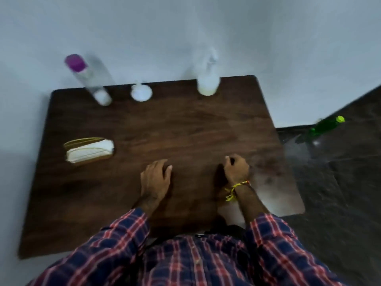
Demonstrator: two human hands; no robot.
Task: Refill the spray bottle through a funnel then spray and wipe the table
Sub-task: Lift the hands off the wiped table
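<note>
Nothing looks started; the spray bottle (208,83) at 12 o'clock and funnel (141,92) at 11 stand untouched; left hand (156,178) lies flat, fingers open; right hand (237,169) curls loosely, holding nothing; filling, spraying, wiping remain.

The desk (185,131) is dark brown with a wood-grain pattern. On it, the clear bottle (90,79) has a purple cap (74,62) and a whitish base. The funnel (141,93) is white. The spray bottle (208,81) is translucent white, with a pale yellowish tint at its bottom. The folded cloth (89,150) is white with yellow stripes along its edges. The shirt (185,261) is a navy, red and white plaid. A yellow thread band (235,187) circles the right wrist. A green bottle (323,126) with a yellow-green cap stands on the dark, mottled floor (340,182). The wall (185,27) is pale grey-blue.
</note>
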